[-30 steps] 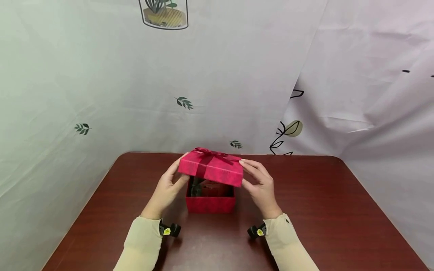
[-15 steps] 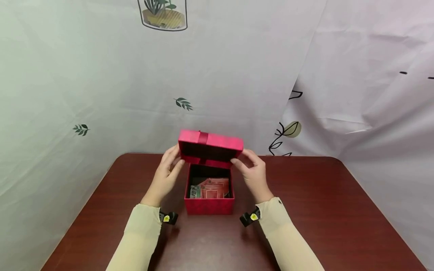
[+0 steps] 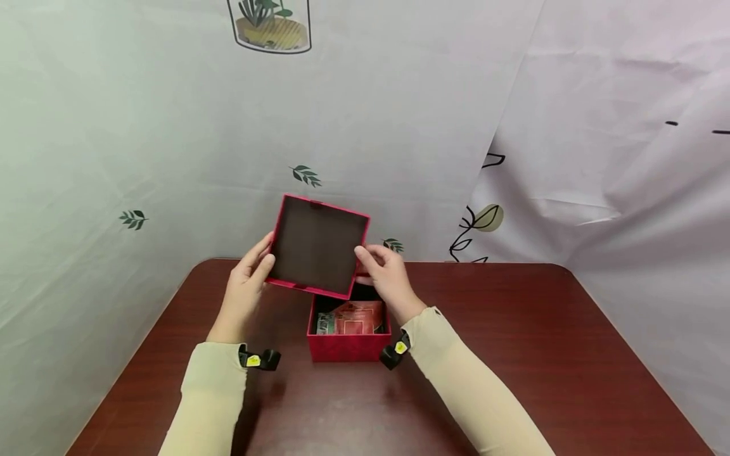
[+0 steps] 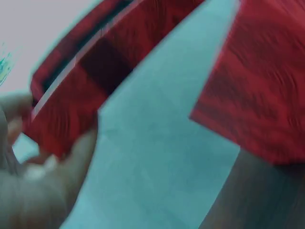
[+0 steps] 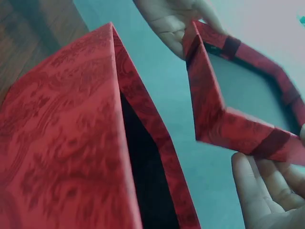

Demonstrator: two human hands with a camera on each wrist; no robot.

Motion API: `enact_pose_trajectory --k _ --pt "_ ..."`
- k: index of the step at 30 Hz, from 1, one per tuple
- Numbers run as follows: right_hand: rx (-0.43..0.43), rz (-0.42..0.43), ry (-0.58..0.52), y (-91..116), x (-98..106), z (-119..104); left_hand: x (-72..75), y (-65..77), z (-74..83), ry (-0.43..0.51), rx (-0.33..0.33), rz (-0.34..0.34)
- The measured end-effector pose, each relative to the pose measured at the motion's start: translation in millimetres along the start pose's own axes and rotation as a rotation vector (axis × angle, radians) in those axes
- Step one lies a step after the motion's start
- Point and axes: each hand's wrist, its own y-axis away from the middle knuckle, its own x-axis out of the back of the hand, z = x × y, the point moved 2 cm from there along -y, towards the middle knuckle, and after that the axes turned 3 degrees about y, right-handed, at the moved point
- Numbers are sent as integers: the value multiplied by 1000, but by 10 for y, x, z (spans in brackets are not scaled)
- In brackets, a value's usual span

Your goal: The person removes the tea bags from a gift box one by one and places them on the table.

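Both hands hold a red gift-box lid (image 3: 319,247), raised with its dark inside facing me. The left hand (image 3: 242,288) grips the lid's left edge, thumb on the near side. At the opposite edge the right hand (image 3: 388,275) pinches the rim between thumb and fingers. Just below and behind the lid stands the red box (image 3: 349,348), its top uncovered. Inside lie flat red packets (image 3: 362,316) and a greenish one (image 3: 326,323). The right wrist view shows the patterned box wall (image 5: 71,129) close by, with the lid (image 5: 209,105) held beyond it.
A reddish-brown wooden table (image 3: 513,354) lies under everything. Behind it hangs a pale cloth backdrop (image 3: 410,126) with leaf prints, close to the table's back edge. Dark wrist cameras sit on both cuffs, the right one (image 3: 393,351) right by the box.
The lid has come off the box, tipped up until its inside faces me, and moved up and left with both hands. The box's contents have come into view.
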Motion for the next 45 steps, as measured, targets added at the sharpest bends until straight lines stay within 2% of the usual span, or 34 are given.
enact_pose_trajectory --k 3,4,8,13,23,32,36,41,45 --pt "-69 -55 -18 -32 -121 7 13 -9 -6 217 148 60" --pt "-92 -75 -27 -38 -164 8 23 -5 -10 257 188 85" --pt "-189 -159 -70 -28 -353 7 117 37 -39 278 309 182" --pt "-244 -209 -59 26 -568 19 251 85 -100 253 402 280" --pt "-208 -235 61 151 -888 53 478 152 -199 319 497 413" --pt "-179 -235 289 221 -1148 32 654 227 -261 343 565 494" --pt "-185 -263 315 272 -1269 39 736 265 -288 329 587 535" --pt "-196 -222 318 378 -1421 17 825 291 -311 349 614 558" --pt "-239 -169 246 482 -1564 30 895 301 -334 351 630 567"
